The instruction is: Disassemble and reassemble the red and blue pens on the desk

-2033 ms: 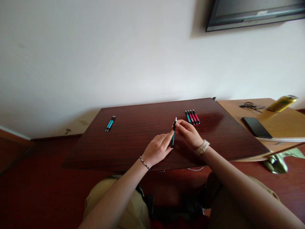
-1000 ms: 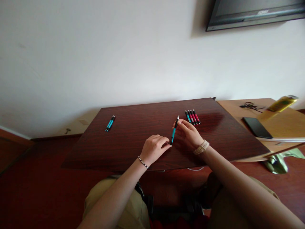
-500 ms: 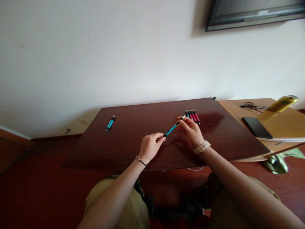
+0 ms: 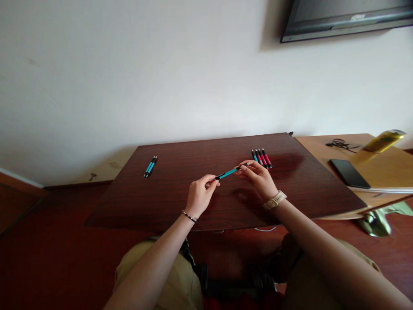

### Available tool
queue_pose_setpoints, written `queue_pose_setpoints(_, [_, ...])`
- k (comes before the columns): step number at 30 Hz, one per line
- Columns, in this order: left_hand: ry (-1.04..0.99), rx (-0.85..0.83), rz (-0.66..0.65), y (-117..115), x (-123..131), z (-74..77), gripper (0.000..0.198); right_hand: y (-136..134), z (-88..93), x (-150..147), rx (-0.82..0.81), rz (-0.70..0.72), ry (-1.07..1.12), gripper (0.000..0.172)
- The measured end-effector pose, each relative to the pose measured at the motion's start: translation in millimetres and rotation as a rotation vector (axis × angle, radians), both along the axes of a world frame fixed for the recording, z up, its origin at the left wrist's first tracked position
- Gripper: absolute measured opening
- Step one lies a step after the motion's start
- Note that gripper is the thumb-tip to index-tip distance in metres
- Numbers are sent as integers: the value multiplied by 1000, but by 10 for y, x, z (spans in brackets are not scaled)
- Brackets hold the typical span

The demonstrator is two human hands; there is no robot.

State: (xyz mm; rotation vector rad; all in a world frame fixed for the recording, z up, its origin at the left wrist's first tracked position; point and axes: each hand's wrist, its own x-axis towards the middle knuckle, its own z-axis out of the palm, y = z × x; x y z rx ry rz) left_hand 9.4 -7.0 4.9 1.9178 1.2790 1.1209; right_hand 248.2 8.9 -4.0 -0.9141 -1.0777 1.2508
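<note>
A blue pen [image 4: 227, 173] is stretched between my two hands above the dark brown table [image 4: 180, 159]. My left hand [image 4: 200, 193] pinches its lower left end. The fingers of my right hand [image 4: 257, 178] close round the upper right end, near the silver tip. Just beyond my right hand lies a row of pens, one blue pen [image 4: 254, 155] beside several red pens [image 4: 263, 158]. Two more blue pens [image 4: 150, 167] rest side by side on the left part of the table.
On the lighter desk at the right are a black phone [image 4: 349, 173], a coiled cable [image 4: 340, 144] and a yellow can [image 4: 383, 141]. A screen [image 4: 351, 19] hangs on the wall at the upper right. Green cloth [image 4: 376, 224] lies on the floor below.
The held pen has turned to lie flatter. Its left end and my left hand have shifted slightly up and left, while its right end has dropped a little.
</note>
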Motion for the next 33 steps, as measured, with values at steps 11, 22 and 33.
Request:
queue_pose_setpoints(11, [-164,-101,-82,37,13,-6,19,-13,25,-38,-15,58,153,34])
queue_pose_setpoints(22, [-323,-270,-98,79,46,-34,29,-2,13,-51,6,-12,123,34])
queue_pose_setpoints(33, [-296,-291,-65,96,23,-53,34,-24,24,-72,17,-13,135,32])
